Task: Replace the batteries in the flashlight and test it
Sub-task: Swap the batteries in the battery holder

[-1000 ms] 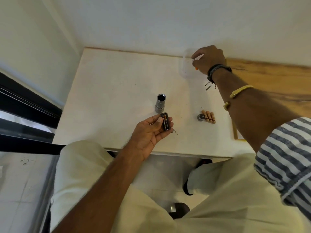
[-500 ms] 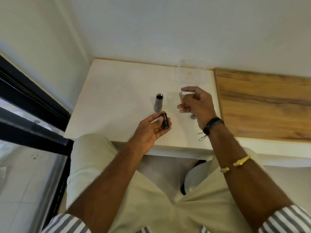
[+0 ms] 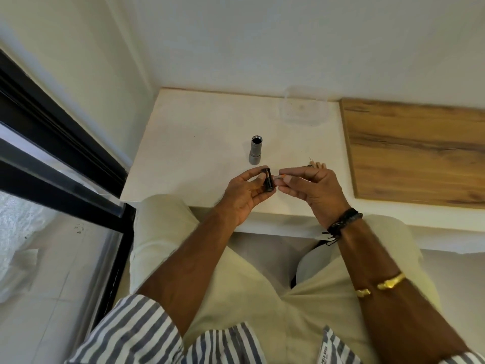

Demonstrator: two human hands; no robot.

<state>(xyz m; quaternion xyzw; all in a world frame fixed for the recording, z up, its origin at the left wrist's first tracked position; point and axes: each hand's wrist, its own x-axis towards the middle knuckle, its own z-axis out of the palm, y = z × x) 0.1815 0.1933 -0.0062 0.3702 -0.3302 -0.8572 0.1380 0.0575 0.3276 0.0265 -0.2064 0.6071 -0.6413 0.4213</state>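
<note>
The grey flashlight body (image 3: 255, 150) stands upright on the white table (image 3: 199, 143), its open dark end facing up. My left hand (image 3: 245, 194) grips a black battery holder (image 3: 268, 179) just in front of it. My right hand (image 3: 312, 190) pinches a small battery (image 3: 280, 176) with an orange end, its tip close to the holder's right side. Several old copper-coloured batteries (image 3: 316, 164) lie on the table behind my right hand, mostly hidden by it.
A clear plastic container (image 3: 303, 109) sits at the back of the table against the wall. A wooden board (image 3: 417, 151) lies to the right. A black window frame (image 3: 60, 158) runs along the left. My knees are under the table's front edge.
My right hand came back from the clear container with a battery and now holds it beside the battery holder. The head view has tilted down and closer.
</note>
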